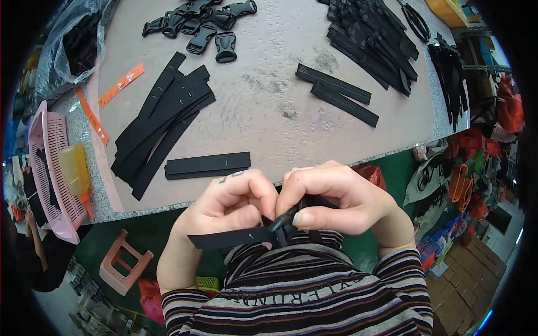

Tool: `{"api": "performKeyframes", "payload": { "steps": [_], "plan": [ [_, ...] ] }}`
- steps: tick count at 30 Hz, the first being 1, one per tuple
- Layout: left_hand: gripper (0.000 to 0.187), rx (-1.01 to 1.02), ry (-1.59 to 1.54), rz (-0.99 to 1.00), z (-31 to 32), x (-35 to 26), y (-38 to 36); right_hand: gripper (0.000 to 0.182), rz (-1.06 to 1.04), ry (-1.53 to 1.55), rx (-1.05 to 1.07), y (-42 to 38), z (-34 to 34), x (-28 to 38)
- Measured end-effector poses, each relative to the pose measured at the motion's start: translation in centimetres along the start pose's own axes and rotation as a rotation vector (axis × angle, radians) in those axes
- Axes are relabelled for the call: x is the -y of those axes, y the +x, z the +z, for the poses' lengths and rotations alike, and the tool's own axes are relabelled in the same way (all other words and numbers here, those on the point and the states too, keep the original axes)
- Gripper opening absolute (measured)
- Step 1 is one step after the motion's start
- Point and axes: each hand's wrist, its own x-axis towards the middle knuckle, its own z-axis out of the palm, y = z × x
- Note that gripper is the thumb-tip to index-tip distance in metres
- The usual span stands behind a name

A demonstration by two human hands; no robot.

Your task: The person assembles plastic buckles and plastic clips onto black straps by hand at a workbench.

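Close to my body, past the table's front edge, my right hand (342, 196) grips a black side-release buckle (283, 227) between thumb and fingers. My left hand (227, 199) is closed at the buckle's left side, pinching the black strap (221, 239) there. That strap runs out to the left below my left hand, with a small pale mark on it. Just how it passes through the buckle is hidden by my fingers. On the table ahead lie two short stacked black strips (207, 164).
Black buckles (226, 46) are heaped at the back. Strap bundles lie left (162, 117) and back right (370, 39), with two strips (342, 101) between. Scissors (416, 22), a pink basket (56, 168), a glue bottle (75, 171) and orange strips (121, 84) line the edges.
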Motion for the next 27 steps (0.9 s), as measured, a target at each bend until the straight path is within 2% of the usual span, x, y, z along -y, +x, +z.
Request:
{"api": "performKeyframes", "payload": {
  "steps": [3,7,11,14,16,18,22,23,26,27],
  "plan": [
    [0.015,0.026,0.169,0.157,0.3,0.5,0.1,0.016,0.022,0.042,0.007,-0.1,0.0,-0.1],
    [0.021,0.011,0.124,0.206,0.3,1.7,-0.2,0.017,0.075,0.257,0.036,-0.2,0.1,-0.9],
    [0.022,0.019,0.037,0.155,0.7,1.4,-0.2,0.018,0.023,0.313,0.043,-0.3,0.3,-1.7],
    [0.019,0.027,0.067,0.140,0.4,1.3,-0.4,0.019,0.066,0.383,0.015,-0.4,0.6,-1.6],
    [0.016,0.024,0.151,0.095,-0.1,0.5,-0.5,0.020,-0.006,0.200,0.056,-0.2,0.1,-1.4],
    [0.011,0.004,0.588,0.126,0.8,-1.5,-0.1,0.021,-0.052,0.012,0.080,0.0,-0.3,-0.7],
    [0.010,-0.067,0.734,0.029,2.6,-3.1,0.1,0.026,0.010,-0.168,0.005,-0.1,1.3,1.2],
    [0.034,-0.069,0.687,0.029,2.1,-2.6,-0.4,0.023,-0.008,-0.196,-0.028,-0.3,1.6,1.2],
    [0.084,-0.192,0.279,0.005,2.7,-1.3,-1.4,0.020,-0.152,-0.354,-0.128,-0.3,1.9,1.0],
    [0.119,-0.202,0.340,-0.048,2.4,-1.1,-2.3,0.020,-0.175,-0.410,-0.154,-0.5,1.8,1.0]
  ]
}}
